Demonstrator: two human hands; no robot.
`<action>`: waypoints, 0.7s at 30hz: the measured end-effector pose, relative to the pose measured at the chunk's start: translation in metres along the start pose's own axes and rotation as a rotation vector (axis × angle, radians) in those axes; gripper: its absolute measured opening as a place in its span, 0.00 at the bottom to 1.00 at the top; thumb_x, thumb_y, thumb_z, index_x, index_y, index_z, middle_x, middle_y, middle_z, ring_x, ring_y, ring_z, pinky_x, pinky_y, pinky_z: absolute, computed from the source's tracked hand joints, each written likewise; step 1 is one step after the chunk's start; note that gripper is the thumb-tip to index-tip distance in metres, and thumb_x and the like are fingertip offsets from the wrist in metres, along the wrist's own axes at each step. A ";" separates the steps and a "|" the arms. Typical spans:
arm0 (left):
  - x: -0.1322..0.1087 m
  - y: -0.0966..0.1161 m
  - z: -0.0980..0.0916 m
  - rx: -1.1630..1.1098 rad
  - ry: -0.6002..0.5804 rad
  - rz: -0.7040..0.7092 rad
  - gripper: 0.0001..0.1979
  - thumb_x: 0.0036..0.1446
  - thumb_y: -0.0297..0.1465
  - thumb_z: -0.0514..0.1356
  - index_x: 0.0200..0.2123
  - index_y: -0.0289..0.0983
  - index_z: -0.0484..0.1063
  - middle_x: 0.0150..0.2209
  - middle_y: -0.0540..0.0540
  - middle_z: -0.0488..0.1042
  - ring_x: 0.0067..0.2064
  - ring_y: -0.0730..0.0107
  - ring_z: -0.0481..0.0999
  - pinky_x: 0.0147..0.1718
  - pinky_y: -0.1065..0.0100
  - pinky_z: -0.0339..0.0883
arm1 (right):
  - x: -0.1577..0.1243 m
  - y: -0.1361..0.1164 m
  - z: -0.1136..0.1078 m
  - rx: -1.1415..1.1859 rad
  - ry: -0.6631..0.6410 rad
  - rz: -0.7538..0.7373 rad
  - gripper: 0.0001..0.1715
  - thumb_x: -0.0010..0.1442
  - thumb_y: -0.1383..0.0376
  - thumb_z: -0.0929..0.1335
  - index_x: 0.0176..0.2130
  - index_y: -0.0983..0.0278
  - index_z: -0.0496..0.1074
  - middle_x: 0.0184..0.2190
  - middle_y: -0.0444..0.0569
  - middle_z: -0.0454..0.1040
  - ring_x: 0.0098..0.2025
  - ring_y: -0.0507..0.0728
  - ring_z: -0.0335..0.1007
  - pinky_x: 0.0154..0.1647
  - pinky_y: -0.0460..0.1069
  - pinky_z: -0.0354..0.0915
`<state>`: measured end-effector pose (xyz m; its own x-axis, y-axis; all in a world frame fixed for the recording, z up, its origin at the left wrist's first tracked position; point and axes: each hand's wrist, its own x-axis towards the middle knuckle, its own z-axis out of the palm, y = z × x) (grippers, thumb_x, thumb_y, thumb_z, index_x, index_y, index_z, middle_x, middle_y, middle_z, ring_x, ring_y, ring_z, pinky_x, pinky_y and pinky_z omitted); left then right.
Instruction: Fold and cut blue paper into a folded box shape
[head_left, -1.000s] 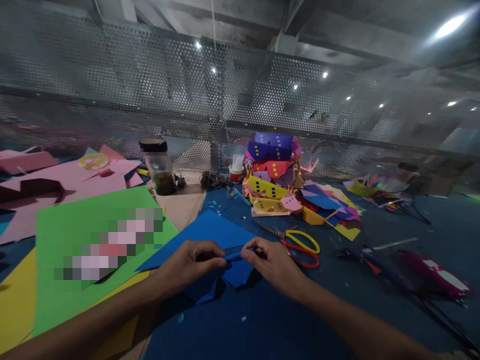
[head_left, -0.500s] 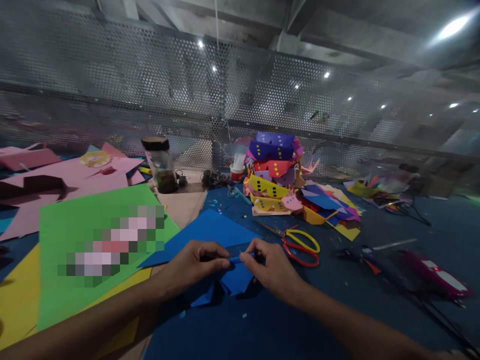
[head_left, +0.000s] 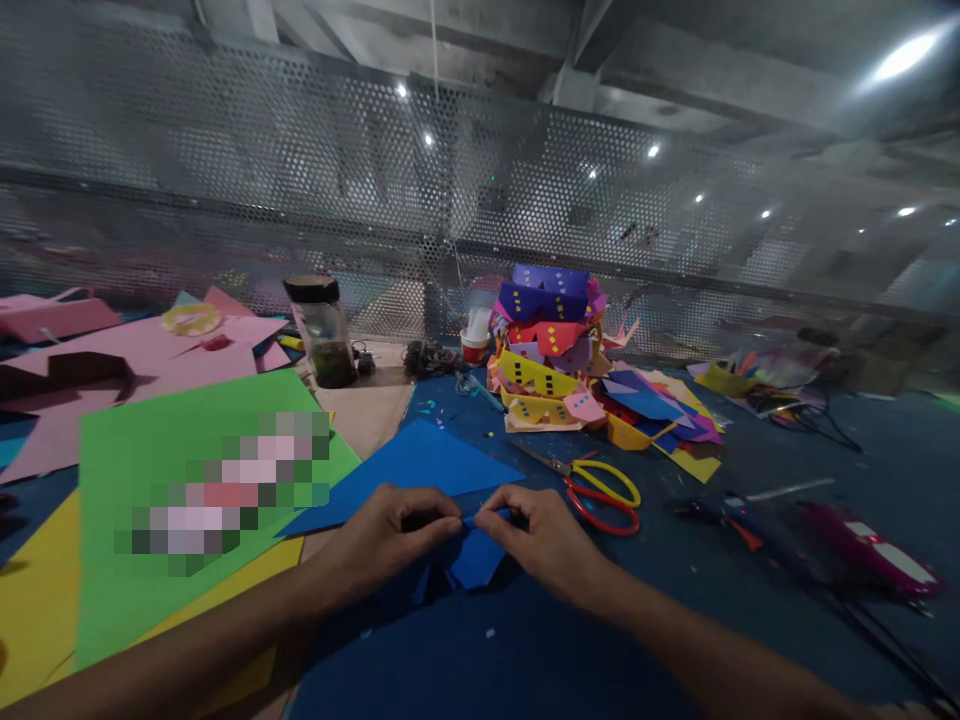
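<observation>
A small blue paper piece [head_left: 478, 560] with pointed, folded lower edges is pinched along its top by both of my hands. My left hand [head_left: 401, 532] closes thumb and forefinger on its upper left part. My right hand [head_left: 536, 532] grips the top just to the right, with the fingertips of both hands close together. Behind my hands lies a larger blue sheet [head_left: 427, 460] with a pointed corner. Scissors [head_left: 606, 492] with one yellow and one red handle rest just beyond my right hand. My fingers cover the paper's top edge.
A green sheet [head_left: 127, 450] lies over yellow paper [head_left: 37, 590] at the left. Beyond are a lidded jar [head_left: 330, 335], a stack of coloured paper pieces [head_left: 544, 350] and paper scraps [head_left: 660, 405]. A glue gun [head_left: 739, 515] and a magenta tool [head_left: 870, 550] lie at the right.
My fingertips have drawn closer together on the small blue piece, and its lower left flap has shifted under my left hand.
</observation>
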<state>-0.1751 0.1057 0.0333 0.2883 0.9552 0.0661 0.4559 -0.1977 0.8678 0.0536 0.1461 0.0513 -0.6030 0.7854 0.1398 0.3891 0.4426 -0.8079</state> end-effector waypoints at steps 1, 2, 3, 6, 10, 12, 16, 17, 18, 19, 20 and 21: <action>-0.001 0.000 0.001 0.007 -0.004 0.003 0.19 0.64 0.46 0.60 0.36 0.36 0.81 0.29 0.48 0.77 0.32 0.68 0.71 0.31 0.70 0.62 | 0.000 -0.001 0.001 -0.017 0.012 -0.007 0.13 0.66 0.58 0.69 0.35 0.62 0.79 0.24 0.41 0.72 0.26 0.51 0.65 0.27 0.46 0.54; -0.001 -0.001 0.001 0.011 -0.007 0.004 0.19 0.64 0.46 0.60 0.35 0.36 0.80 0.29 0.48 0.77 0.31 0.68 0.71 0.30 0.70 0.61 | 0.000 -0.001 0.002 -0.032 0.023 -0.015 0.12 0.66 0.59 0.69 0.34 0.63 0.78 0.24 0.41 0.72 0.26 0.51 0.65 0.27 0.46 0.54; -0.002 -0.001 0.002 0.010 -0.010 0.003 0.19 0.64 0.45 0.59 0.35 0.36 0.80 0.29 0.48 0.76 0.31 0.69 0.70 0.30 0.70 0.61 | 0.000 -0.002 0.003 -0.047 0.032 -0.023 0.12 0.66 0.59 0.69 0.33 0.63 0.78 0.24 0.41 0.72 0.26 0.51 0.65 0.27 0.46 0.54; -0.002 0.002 0.002 0.001 -0.025 -0.005 0.17 0.64 0.44 0.60 0.35 0.37 0.80 0.29 0.48 0.76 0.31 0.69 0.70 0.30 0.71 0.61 | -0.001 -0.004 0.006 -0.090 0.048 -0.041 0.11 0.65 0.60 0.69 0.32 0.63 0.77 0.23 0.41 0.72 0.25 0.51 0.65 0.28 0.46 0.53; -0.003 0.009 -0.001 0.022 -0.065 -0.021 0.18 0.64 0.45 0.60 0.35 0.37 0.80 0.29 0.48 0.77 0.31 0.69 0.69 0.30 0.70 0.60 | -0.003 -0.005 0.005 -0.115 0.042 -0.052 0.12 0.65 0.59 0.69 0.33 0.63 0.77 0.23 0.41 0.72 0.25 0.51 0.64 0.27 0.46 0.52; -0.003 0.012 -0.002 0.029 -0.058 -0.026 0.19 0.64 0.46 0.59 0.35 0.36 0.81 0.28 0.48 0.76 0.30 0.69 0.69 0.29 0.70 0.60 | -0.004 -0.005 0.004 -0.086 0.033 -0.066 0.14 0.67 0.57 0.69 0.34 0.63 0.77 0.23 0.41 0.71 0.25 0.51 0.64 0.28 0.46 0.53; -0.003 0.010 -0.004 -0.007 -0.035 -0.017 0.18 0.64 0.45 0.60 0.35 0.36 0.81 0.30 0.48 0.76 0.31 0.69 0.69 0.30 0.71 0.60 | -0.002 -0.002 -0.001 0.008 0.004 -0.043 0.21 0.70 0.52 0.65 0.33 0.63 0.75 0.24 0.41 0.69 0.26 0.51 0.65 0.27 0.46 0.53; -0.003 0.009 -0.004 -0.024 -0.033 -0.018 0.18 0.63 0.45 0.60 0.35 0.36 0.80 0.30 0.48 0.76 0.31 0.70 0.69 0.30 0.71 0.60 | -0.002 -0.001 -0.002 0.027 -0.006 -0.023 0.23 0.70 0.51 0.65 0.32 0.63 0.73 0.23 0.40 0.68 0.26 0.51 0.65 0.26 0.45 0.53; -0.003 0.007 -0.003 -0.049 -0.033 -0.025 0.18 0.63 0.45 0.61 0.35 0.36 0.80 0.29 0.48 0.75 0.31 0.71 0.68 0.30 0.71 0.59 | -0.001 0.000 -0.002 0.040 -0.013 -0.005 0.24 0.69 0.50 0.65 0.30 0.63 0.72 0.22 0.40 0.67 0.26 0.51 0.65 0.26 0.45 0.53; -0.002 0.006 -0.003 -0.079 -0.037 -0.036 0.19 0.63 0.46 0.61 0.35 0.35 0.80 0.29 0.49 0.74 0.30 0.71 0.67 0.29 0.71 0.59 | -0.001 0.000 -0.003 0.044 -0.018 0.004 0.24 0.69 0.49 0.65 0.29 0.63 0.70 0.21 0.40 0.66 0.25 0.51 0.66 0.26 0.45 0.53; -0.002 0.005 -0.003 -0.108 -0.040 -0.049 0.19 0.62 0.46 0.62 0.35 0.35 0.80 0.28 0.49 0.73 0.30 0.72 0.66 0.29 0.71 0.58 | -0.001 0.001 -0.003 0.040 -0.016 0.007 0.25 0.68 0.49 0.65 0.27 0.63 0.68 0.21 0.40 0.66 0.25 0.51 0.66 0.26 0.45 0.54; -0.002 0.004 -0.003 -0.134 -0.046 -0.061 0.19 0.62 0.46 0.62 0.35 0.35 0.80 0.27 0.50 0.72 0.29 0.73 0.65 0.28 0.71 0.57 | -0.001 0.001 -0.002 0.034 -0.011 0.004 0.25 0.68 0.50 0.66 0.26 0.63 0.67 0.20 0.39 0.65 0.25 0.51 0.66 0.26 0.45 0.54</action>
<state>-0.1758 0.1040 0.0381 0.3029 0.9530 -0.0085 0.3579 -0.1054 0.9278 0.0564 0.1469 0.0513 -0.6087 0.7826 0.1304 0.3678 0.4240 -0.8276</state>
